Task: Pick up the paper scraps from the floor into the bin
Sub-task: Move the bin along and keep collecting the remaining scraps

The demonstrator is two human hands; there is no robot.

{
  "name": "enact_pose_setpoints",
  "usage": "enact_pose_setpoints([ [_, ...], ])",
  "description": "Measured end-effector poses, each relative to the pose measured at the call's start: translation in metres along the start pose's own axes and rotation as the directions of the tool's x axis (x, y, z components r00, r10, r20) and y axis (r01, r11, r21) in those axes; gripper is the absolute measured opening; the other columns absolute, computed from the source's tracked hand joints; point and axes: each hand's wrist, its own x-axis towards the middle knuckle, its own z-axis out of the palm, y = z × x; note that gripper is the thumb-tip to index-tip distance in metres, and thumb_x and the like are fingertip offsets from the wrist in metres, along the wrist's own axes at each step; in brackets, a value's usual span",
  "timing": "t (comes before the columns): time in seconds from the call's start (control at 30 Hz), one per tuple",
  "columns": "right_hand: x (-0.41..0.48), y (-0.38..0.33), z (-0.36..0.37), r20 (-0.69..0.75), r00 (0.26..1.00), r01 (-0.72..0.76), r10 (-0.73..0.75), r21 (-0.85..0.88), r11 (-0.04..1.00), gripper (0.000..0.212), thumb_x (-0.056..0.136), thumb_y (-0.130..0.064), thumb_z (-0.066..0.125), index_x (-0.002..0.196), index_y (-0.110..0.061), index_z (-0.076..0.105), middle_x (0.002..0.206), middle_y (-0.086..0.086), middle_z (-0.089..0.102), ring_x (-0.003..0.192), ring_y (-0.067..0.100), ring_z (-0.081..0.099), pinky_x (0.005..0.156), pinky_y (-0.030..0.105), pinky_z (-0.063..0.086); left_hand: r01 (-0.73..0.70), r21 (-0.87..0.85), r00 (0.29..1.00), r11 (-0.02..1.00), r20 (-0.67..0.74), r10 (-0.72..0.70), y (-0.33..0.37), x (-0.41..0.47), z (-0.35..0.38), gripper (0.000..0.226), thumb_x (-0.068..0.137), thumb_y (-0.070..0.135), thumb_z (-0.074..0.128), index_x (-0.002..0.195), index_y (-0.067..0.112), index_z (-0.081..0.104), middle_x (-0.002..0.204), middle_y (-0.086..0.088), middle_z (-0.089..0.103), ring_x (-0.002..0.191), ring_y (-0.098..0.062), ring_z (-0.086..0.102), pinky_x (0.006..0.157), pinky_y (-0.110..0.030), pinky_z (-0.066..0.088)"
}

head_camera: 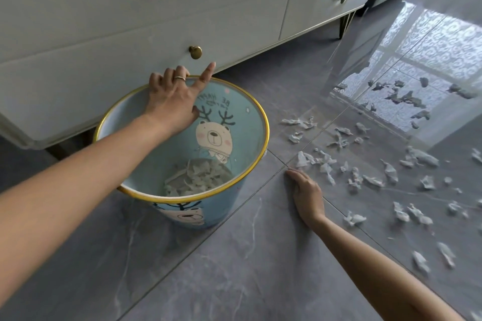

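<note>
The floor (234,268) was of grey glossy tiles, and the window was reflected in it on the far right. Nearest to us, our right hand (306,194) rested palm down on a tile. Its grip was loose and narrow, and we saw nothing held in it. Just beyond its fingertips lay the nearest paper scraps (302,159), apart from the hand.

To the left stood the blue bin (266,122), upright. A small heap of scraps (198,177) lay at its bottom. Our left hand (173,101) held the far rim, the grip curled over it, with the forefinger pointing out.

We judged the task was well short of half done: many more scraps were spread over the tiles to the right than in the bin. Behind the bin was a white cabinet (104,21).
</note>
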Motion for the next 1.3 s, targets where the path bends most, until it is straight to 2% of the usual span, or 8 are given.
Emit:
enact_pose_setpoints([
  [0.1, 0.017, -0.003, -0.01, -0.195, 0.973, -0.106, 0.123, 0.093, 0.99, 0.031, 0.084, 0.011, 0.044, 0.098, -0.004, 0.067, 0.101, 0.013, 0.064, 0.091, 0.032, 0.061, 0.071, 0.027, 0.039, -0.003, 0.006, 1.0, 1.0, -0.012, 0.003, 0.0, 0.001, 0.0, 0.085, 0.088, 0.034, 0.053, 0.148, 0.035, -0.008, 0.127, -0.019, 0.036, 0.112, -0.033, 0.036, 0.09, -0.041, 0.029],
  [0.27, 0.061, -0.006, -0.017, -0.07, 0.847, -0.525, 0.527, 0.045, 0.85, 0.036, 0.091, -0.032, 0.041, 0.122, -0.014, 0.042, 0.108, 0.018, 0.062, 0.1, 0.035, 0.057, 0.078, 0.037, 0.039, -0.005, 0.005, 1.0, 1.0, -0.011, 0.005, 0.0, 0.002, 0.002, 0.085, 0.088, 0.034, 0.053, 0.148, 0.035, -0.007, 0.127, -0.019, 0.036, 0.112, -0.033, 0.035, 0.089, -0.041, 0.028],
  [0.47, 0.077, -0.005, -0.007, 0.05, 0.876, -0.422, 0.479, -0.402, 0.813, 0.034, 0.094, -0.028, 0.042, 0.113, -0.002, 0.053, 0.114, 0.022, 0.061, 0.107, 0.036, 0.058, 0.077, 0.034, 0.039, -0.012, -0.005, 1.0, 1.0, -0.008, 0.012, -0.003, 0.003, 0.003, 0.085, 0.088, 0.035, 0.052, 0.148, 0.036, -0.008, 0.128, -0.018, 0.036, 0.113, -0.033, 0.035, 0.089, -0.042, 0.028],
  [0.7, 0.085, -0.044, 0.013, 0.149, 0.969, -0.169, 0.199, -0.19, 0.967, 0.023, 0.089, -0.021, 0.045, 0.074, -0.006, 0.053, 0.086, 0.017, 0.062, 0.081, 0.034, 0.06, 0.061, 0.033, 0.04, -0.017, -0.005, 0.999, 1.0, -0.027, 0.016, -0.001, 0.004, 0.003, 0.084, 0.088, 0.034, 0.053, 0.148, 0.035, -0.006, 0.129, -0.02, 0.037, 0.114, -0.034, 0.036, 0.089, -0.042, 0.028],
  [0.93, 0.088, -0.072, 0.044, 0.257, 0.956, 0.033, 0.139, -0.569, 0.822, 0.034, 0.097, -0.016, 0.035, 0.122, -0.003, 0.055, 0.105, 0.009, 0.066, 0.095, 0.028, 0.064, 0.066, 0.031, 0.04, -0.014, -0.007, 0.999, 1.0, -0.034, 0.014, 0.001, 0.002, 0.003, 0.084, 0.087, 0.031, 0.054, 0.148, 0.036, -0.004, 0.129, -0.02, 0.037, 0.113, -0.033, 0.036, 0.089, -0.043, 0.027],
  [1.03, 0.086, -0.062, 0.05, 0.242, 0.957, -0.023, 0.162, -0.492, 0.87, 0.041, 0.092, -0.005, 0.037, 0.131, -0.003, 0.048, 0.104, 0.01, 0.067, 0.096, 0.03, 0.063, 0.072, 0.031, 0.046, -0.028, 0.0, 0.999, 1.0, -0.045, 0.028, 0.001, 0.001, 0.003, 0.084, 0.087, 0.03, 0.054, 0.148, 0.036, -0.003, 0.128, -0.019, 0.038, 0.112, -0.033, 0.037, 0.089, -0.042, 0.027],
  [1.17, 0.08, -0.049, 0.029, 0.154, 0.959, -0.227, 0.239, -0.091, 0.97, 0.037, 0.094, -0.019, 0.038, 0.065, -0.003, 0.056, 0.072, 0.017, 0.058, 0.072, 0.03, 0.055, 0.063, 0.031, 0.039, -0.036, 0.001, 0.999, 0.999, -0.039, 0.036, 0.004, 0.002, 0.002, 0.083, 0.088, 0.031, 0.053, 0.148, 0.036, -0.004, 0.129, -0.017, 0.037, 0.114, -0.032, 0.036, 0.09, -0.041, 0.026],
  [1.3, 0.086, -0.066, -0.023, 0.0, 0.955, -0.272, 0.296, 0.389, 0.88, 0.045, 0.092, -0.018, 0.043, 0.051, -0.003, 0.046, 0.048, 0.008, 0.04, 0.046, 0.02, 0.038, 0.054, 0.032, 0.032, -0.032, 0.011, 0.999, 0.999, -0.041, 0.032, 0.005, 0.003, 0.002, 0.083, 0.088, 0.031, 0.052, 0.148, 0.037, -0.005, 0.126, -0.016, 0.038, 0.112, -0.031, 0.036, 0.089, -0.041, 0.027],
])
